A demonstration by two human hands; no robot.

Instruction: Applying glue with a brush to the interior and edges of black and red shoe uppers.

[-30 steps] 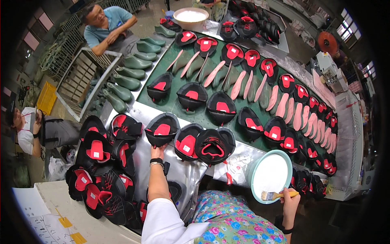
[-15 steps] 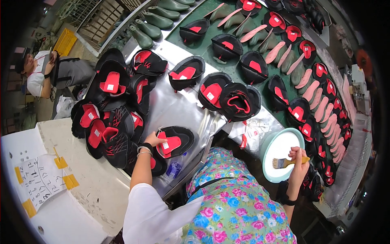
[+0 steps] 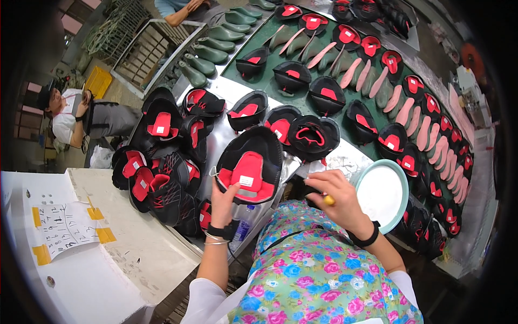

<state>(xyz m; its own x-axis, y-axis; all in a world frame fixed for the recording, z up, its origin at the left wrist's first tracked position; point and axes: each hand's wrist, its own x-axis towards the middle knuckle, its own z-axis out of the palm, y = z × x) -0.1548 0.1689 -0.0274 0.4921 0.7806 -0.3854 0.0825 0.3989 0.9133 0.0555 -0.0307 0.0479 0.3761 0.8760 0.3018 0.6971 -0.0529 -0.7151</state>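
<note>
In my left hand (image 3: pixel 222 201) is a black shoe upper (image 3: pixel 226 156) with a red lining and a white label, raised off the metal table. The thumb presses on the lining near the label. My right hand (image 3: pixel 340 195) is closed around a brush (image 3: pixel 328 200); the yellow end of its handle shows, and its bristles are hidden. That hand is between the shoe upper and a pale green bowl (image 3: pixel 406 190) of white liquid. Several more shoe uppers (image 3: pixel 175 189) are heaped to the left of my left hand.
Beyond the metal table (image 3: pixel 222 89), a green surface (image 3: pixel 243 81) holds rows of shoe uppers, green shoe lasts (image 3: pixel 382 97) and pink insoles (image 3: pixel 394 99). A plastic bottle (image 3: pixel 243 222) stands by my left wrist. One person (image 3: pixel 70 116) is at the far left, another (image 3: pixel 175 11) at the back.
My left hand has lifted the shoe upper off the metal table toward me. My right hand has brought the brush leftward from over the bowl to near the upper.
</note>
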